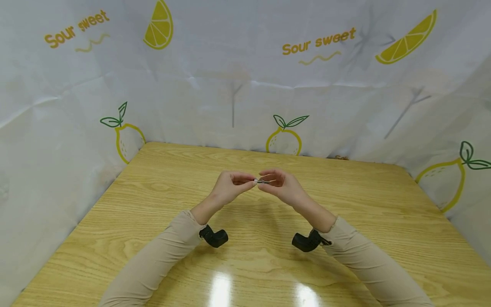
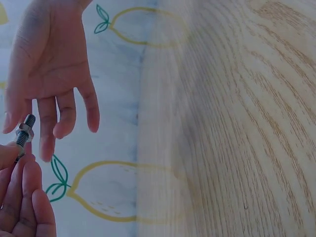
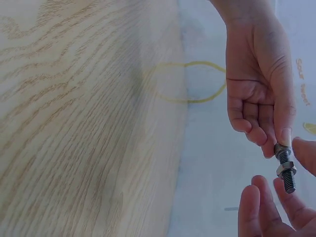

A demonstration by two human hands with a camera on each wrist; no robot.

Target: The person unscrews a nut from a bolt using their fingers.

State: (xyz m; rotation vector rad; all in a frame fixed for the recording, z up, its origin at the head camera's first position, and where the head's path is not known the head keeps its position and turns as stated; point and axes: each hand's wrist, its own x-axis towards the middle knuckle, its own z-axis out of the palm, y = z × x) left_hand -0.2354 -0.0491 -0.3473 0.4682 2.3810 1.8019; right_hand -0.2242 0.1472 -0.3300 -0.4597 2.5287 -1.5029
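Note:
A small metal bolt (image 3: 289,186) with a threaded shank carries a hex nut (image 3: 286,170) partway along it. My left hand (image 1: 226,186) pinches the bolt's head end between thumb and fingertips, seen from the palm side in the right wrist view. Beyond the nut, the bolt's free end points toward my right hand (image 1: 285,187). The right thumb and fingers are spread around that end, and in the wrist views they look apart from the bolt and nut. Both hands are raised above the table, close together at its middle.
A wood-grain table (image 1: 172,264) spreads beneath both hands. White cloth (image 1: 215,106) printed with lemons hangs behind it and at the sides. Each wrist carries a black strapped mount, the left mount (image 1: 215,237) and the right mount (image 1: 307,241).

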